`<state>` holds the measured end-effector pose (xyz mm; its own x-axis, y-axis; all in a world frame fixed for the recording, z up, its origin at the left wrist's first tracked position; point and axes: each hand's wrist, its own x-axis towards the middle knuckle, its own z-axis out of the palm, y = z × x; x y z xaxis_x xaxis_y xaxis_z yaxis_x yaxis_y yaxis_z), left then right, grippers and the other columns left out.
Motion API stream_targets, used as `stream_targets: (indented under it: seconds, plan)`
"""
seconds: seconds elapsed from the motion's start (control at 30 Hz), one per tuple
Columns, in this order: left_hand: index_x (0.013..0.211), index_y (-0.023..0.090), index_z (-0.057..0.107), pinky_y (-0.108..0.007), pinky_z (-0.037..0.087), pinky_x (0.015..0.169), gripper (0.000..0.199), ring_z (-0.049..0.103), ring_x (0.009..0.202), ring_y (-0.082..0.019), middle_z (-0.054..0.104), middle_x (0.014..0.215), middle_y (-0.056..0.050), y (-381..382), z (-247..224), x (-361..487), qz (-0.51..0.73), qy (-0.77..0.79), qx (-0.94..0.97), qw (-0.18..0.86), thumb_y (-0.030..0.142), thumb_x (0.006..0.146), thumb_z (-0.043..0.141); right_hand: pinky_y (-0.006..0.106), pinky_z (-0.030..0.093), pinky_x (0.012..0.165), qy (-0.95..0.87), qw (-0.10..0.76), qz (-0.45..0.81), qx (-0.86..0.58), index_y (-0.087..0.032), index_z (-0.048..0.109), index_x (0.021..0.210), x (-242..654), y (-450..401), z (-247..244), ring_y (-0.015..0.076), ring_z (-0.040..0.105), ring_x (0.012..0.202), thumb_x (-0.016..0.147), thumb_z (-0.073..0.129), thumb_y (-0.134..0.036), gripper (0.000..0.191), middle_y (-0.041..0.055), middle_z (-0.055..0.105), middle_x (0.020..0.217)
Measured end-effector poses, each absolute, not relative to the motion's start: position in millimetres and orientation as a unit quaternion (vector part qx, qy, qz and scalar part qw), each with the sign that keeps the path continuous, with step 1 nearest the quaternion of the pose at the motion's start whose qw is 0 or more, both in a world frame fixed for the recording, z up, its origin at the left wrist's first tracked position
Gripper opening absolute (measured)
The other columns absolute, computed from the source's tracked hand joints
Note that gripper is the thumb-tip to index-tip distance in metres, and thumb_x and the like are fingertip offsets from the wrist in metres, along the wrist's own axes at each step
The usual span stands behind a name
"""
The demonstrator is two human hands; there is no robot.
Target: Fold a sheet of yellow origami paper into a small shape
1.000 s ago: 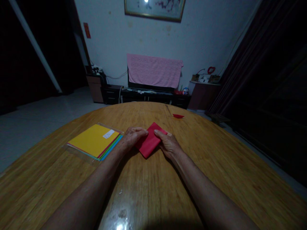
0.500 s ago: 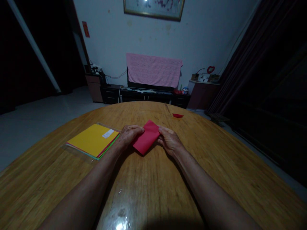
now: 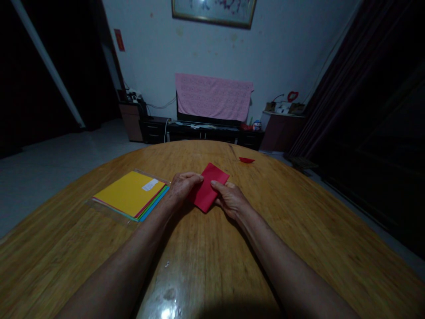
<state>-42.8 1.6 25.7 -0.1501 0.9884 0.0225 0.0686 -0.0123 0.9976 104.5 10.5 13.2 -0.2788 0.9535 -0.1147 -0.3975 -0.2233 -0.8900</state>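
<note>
A red sheet of paper (image 3: 208, 188), folded into a rectangle, is held slantwise just over the wooden table (image 3: 212, 257). My left hand (image 3: 184, 186) grips its left edge, thumb on top. On the other side my right hand (image 3: 230, 197) pinches it, the thumb lying further in on the upper face and the fingers underneath. Left of my left hand lies a stack of coloured paper (image 3: 128, 195), yellow uppermost with a white label, in a clear plastic sleeve. Towards the far right of the table rests a small red folded paper piece (image 3: 246, 160), shaped like a boat.
Beyond the round table's far edge stands a low black cabinet (image 3: 202, 133). A pink cloth (image 3: 214, 97) drapes over a screen there. Side cabinets with small objects flank it, and a dark curtain (image 3: 327, 75) hangs at the right.
The red paper has shifted slightly right and turned a little. My right thumb has moved inward over its face. More blue and green edges of the stack show beside my left wrist.
</note>
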Motion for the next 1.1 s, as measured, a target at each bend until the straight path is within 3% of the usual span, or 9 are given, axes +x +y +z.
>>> stream_targets:
  seconds: [0.5,0.83,0.93,1.1]
  plan:
    - [0.072,0.012,0.068,-0.024,0.037,0.048,0.021,0.052,0.051,-0.012,0.062,0.061,-0.003,4.0,27.3,-51.6,0.543,0.517,0.464,0.472,0.031,0.062,0.067,0.027,0.050,0.057,-0.408,0.449,0.712,-0.353,-0.018,0.060,0.081,113.7,14.6,18.0,0.0140,0.061,0.058,0.079,0.058,-0.035,0.017,0.0050,0.069,0.075]
    - [0.073,0.014,0.068,-0.023,0.035,0.045,0.024,0.048,0.046,-0.011,0.058,0.057,-0.001,7.3,13.9,-51.9,0.537,0.522,0.478,0.459,0.035,0.063,0.066,0.029,0.050,0.061,-0.383,0.529,0.655,-0.380,-0.018,0.062,0.084,120.4,22.0,16.1,0.0158,0.064,0.065,0.071,0.062,-0.028,0.016,0.0048,0.070,0.078]
    - [0.072,0.014,0.068,-0.023,0.033,0.045,0.024,0.048,0.047,-0.011,0.059,0.057,-0.001,8.8,12.2,-52.9,0.534,0.527,0.484,0.451,0.036,0.063,0.066,0.029,0.049,0.058,-0.370,0.529,0.657,-0.389,-0.019,0.060,0.080,119.8,23.4,16.7,0.0164,0.064,0.063,0.073,0.058,-0.033,0.016,0.0042,0.069,0.074]
    - [0.070,0.015,0.066,-0.023,0.036,0.048,0.023,0.052,0.053,-0.012,0.061,0.061,-0.001,10.0,12.4,-51.8,0.550,0.536,0.474,0.431,0.037,0.063,0.066,0.030,0.050,0.060,-0.398,0.493,0.684,-0.361,-0.020,0.060,0.088,117.5,18.2,16.6,0.0172,0.064,0.066,0.073,0.061,-0.048,0.032,0.0044,0.069,0.080]
